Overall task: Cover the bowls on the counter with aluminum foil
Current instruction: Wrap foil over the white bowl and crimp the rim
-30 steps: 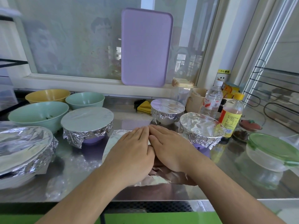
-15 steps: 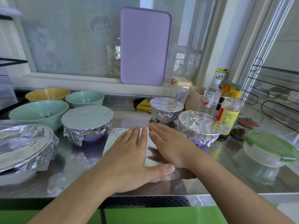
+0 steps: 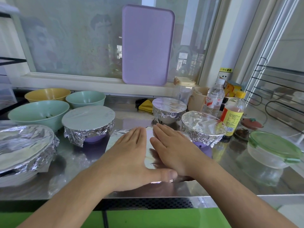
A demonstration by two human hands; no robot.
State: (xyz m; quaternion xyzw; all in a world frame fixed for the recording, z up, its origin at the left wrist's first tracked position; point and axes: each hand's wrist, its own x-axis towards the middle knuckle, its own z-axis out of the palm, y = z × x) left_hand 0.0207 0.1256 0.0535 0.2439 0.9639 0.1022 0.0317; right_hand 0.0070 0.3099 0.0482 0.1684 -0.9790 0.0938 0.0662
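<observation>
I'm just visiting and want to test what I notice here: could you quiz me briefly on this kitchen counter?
1. True or false: both hands lie flat on a foil sheet on the counter.
2. How many bowls stand uncovered at the far left? A) one B) three C) five
3. What colour is the lid of the clear container at the right?

Key
1. True: the left hand and right hand press it with straight fingers.
2. B: the yellow bowl, the small green bowl and the large green bowl.
3. Green.
</observation>
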